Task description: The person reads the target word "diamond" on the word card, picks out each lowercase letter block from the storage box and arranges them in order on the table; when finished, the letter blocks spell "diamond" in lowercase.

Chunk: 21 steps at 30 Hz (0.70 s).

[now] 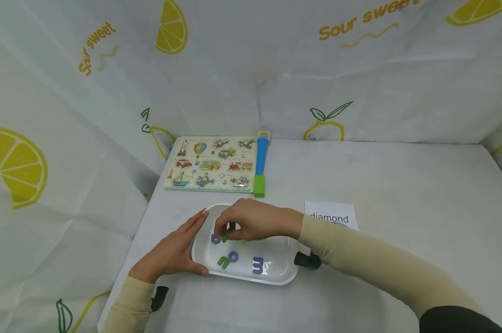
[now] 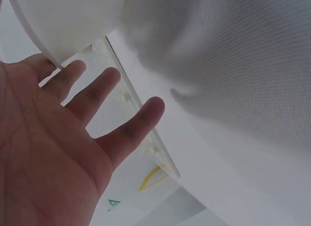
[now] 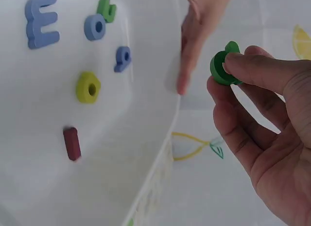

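My right hand [image 1: 255,219] pinches a small green letter [image 3: 222,68] between thumb and fingers, over the white tray [image 1: 275,275]. The fingers of my left hand [image 1: 171,252] are extended along the tray's left end, the thumb at its near rim. Inside the tray lie a blue m [image 3: 41,21], a blue o [image 3: 95,27], a green n [image 3: 106,10], another blue letter with a round loop [image 3: 123,59], a yellow letter with a hole [image 3: 88,87] and a dark red bar-shaped piece [image 3: 72,144]. From the head view, my right hand hides part of the tray.
Behind the tray lies a vehicle picture board [image 1: 209,164], with a blue toy microphone [image 1: 262,155] with a green end beside it. A paper card [image 1: 346,210] reading "diamond" is partly covered by my right sleeve. Lemon-print cloth [image 1: 234,83] hangs behind the white table [image 1: 421,194].
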{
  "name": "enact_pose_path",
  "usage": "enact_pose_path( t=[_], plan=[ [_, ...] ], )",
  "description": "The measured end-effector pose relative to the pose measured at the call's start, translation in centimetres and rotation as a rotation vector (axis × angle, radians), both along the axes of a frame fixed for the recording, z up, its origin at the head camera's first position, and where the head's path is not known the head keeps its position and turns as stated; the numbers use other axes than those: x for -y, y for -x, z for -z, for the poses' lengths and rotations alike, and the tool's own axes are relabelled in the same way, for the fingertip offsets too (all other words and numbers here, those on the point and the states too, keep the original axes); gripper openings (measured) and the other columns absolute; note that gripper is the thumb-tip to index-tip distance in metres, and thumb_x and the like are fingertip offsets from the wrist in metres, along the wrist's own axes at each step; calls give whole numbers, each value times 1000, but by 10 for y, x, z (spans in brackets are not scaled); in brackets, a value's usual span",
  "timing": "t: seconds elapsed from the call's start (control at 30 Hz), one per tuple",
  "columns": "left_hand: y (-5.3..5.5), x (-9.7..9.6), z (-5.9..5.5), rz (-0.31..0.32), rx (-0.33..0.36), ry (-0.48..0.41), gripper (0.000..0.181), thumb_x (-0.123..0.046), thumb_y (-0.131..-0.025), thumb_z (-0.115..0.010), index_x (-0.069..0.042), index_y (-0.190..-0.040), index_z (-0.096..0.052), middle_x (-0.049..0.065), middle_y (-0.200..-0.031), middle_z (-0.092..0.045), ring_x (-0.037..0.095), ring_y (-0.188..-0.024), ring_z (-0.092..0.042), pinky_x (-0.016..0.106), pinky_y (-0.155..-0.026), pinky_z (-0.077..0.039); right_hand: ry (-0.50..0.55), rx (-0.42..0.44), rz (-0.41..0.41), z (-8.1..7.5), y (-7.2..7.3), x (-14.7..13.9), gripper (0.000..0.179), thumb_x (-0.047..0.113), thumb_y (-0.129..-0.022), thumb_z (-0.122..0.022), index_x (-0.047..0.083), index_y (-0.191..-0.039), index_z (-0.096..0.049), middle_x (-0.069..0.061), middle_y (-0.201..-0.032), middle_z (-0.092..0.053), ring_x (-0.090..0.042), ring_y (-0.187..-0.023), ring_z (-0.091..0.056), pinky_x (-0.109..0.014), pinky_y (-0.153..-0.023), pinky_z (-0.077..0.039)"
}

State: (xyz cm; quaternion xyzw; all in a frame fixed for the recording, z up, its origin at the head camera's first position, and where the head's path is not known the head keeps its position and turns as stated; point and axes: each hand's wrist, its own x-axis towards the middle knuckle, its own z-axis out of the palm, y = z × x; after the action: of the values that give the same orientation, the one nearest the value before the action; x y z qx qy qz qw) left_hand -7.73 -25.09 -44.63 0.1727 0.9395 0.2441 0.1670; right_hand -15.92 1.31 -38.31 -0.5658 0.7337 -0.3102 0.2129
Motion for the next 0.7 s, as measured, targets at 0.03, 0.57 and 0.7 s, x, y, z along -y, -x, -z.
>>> enact_pose_path(
  t=[0.03, 0.57, 0.7],
  plan=[
    [0, 0, 0, -3, 1, 5, 141, -68, -56, -90, -21, -165, -13, 0, -169, -12, 36, -145, -34, 57, -105, -43, 12, 12, 35, -7, 1, -9, 22, 4, -93, -74, 14, -112, -74, 6, -105, -72, 1, -92, -64, -16, -83, -52],
    [1, -3, 0, 3, -10, 29, 142, -64, -55, -93, -16, -164, -15, 5, -169, -15, 39, -134, -49, 59, -101, -46, 205, -31, 498, -21, -15, -160, 45, -7, -84, -76, 21, -118, -67, 11, -103, -65, -7, -90, -66, -28, -78, -59],
    [2, -2, 0, 9, -13, 37, 142, -67, -56, -90, -17, -164, -14, 5, -169, -15, 39, -133, -50, 58, -100, -47, 197, -63, 561, -10, -26, -179, 44, -1, -85, -79, 24, -118, -66, 14, -96, -64, -6, -86, -62, -25, -74, -57]
  ],
)
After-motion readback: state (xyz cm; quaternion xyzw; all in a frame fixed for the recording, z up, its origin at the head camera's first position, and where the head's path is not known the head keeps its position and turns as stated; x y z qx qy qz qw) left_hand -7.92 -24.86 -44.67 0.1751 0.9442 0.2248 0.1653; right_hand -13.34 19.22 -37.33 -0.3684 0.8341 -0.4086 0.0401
